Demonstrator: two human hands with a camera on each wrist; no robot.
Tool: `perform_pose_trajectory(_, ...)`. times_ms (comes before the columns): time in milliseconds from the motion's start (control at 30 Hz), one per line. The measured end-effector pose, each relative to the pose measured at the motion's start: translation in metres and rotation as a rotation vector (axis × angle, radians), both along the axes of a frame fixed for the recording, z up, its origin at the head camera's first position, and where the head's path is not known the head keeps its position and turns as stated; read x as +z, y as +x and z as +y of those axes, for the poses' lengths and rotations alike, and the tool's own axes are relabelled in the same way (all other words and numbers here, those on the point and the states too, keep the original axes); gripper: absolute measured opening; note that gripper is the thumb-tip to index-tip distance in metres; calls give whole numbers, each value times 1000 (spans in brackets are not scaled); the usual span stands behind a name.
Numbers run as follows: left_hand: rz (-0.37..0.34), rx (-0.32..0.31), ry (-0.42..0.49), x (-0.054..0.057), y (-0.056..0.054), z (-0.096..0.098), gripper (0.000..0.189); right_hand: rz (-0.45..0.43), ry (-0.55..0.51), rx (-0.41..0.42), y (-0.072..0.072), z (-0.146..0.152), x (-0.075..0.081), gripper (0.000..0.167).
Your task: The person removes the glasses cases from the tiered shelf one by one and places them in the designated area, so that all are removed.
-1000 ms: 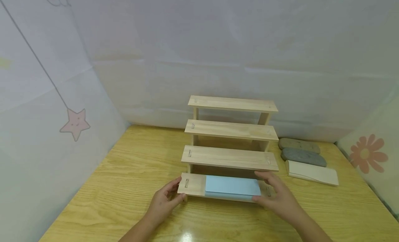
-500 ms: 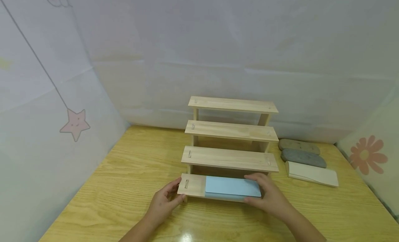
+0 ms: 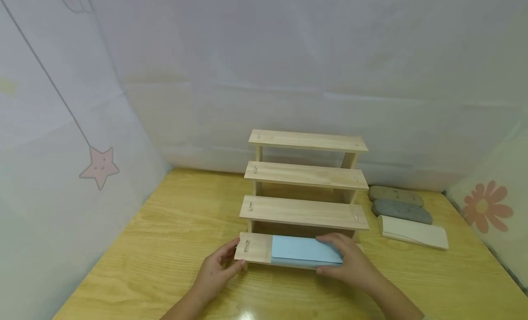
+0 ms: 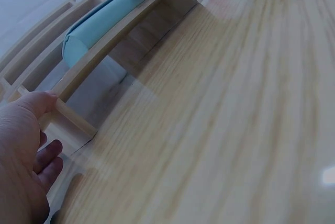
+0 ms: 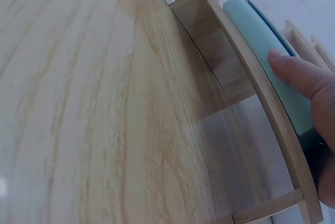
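Observation:
A light wooden step rack (image 3: 301, 211) with several tiers stands on the table. On its lowest board lies a light blue case (image 3: 303, 249), long and flapped like a glasses case, its length along the board. My left hand (image 3: 215, 270) holds the left end of that board, thumb at the front edge; in the left wrist view the thumb touches the board's corner. My right hand (image 3: 350, 264) grips the right part of the blue case, thumb on its front side and fingers over the back. The right hand hides the case's right end and much of the board there.
Right of the rack lie a brown case (image 3: 396, 195), a grey case (image 3: 402, 211) and a cream folded case (image 3: 414, 232) in a row. The wooden table (image 3: 165, 246) meets pale printed sheets (image 3: 288, 81) behind and at both sides.
My right hand has slid left from the board's right end and closed onto the blue case. The left hand stays at the left end; the case has hardly moved.

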State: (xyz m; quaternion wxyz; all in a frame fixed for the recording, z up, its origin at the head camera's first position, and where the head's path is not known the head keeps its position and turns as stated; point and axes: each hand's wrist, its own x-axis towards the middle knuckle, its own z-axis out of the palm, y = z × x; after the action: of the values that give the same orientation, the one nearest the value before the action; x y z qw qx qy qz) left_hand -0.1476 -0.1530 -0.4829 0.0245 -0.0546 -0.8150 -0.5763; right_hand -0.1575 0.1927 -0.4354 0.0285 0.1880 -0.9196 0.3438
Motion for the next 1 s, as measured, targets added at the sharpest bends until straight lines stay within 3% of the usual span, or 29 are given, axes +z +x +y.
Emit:
perform_pose_trajectory(367, 5, 7, 5, 1, 1, 1, 61, 12, 29, -5, 1, -2, -2, 68)
perform_pose_trajectory(767, -16, 1, 26, 1, 1, 1, 59, 44, -11, -28, 5, -4, -2, 64)
perform_pose_trajectory(1000, -8, 2, 18, 0, 1, 0, 60, 39, -35, -51, 11, -3, 5, 64)
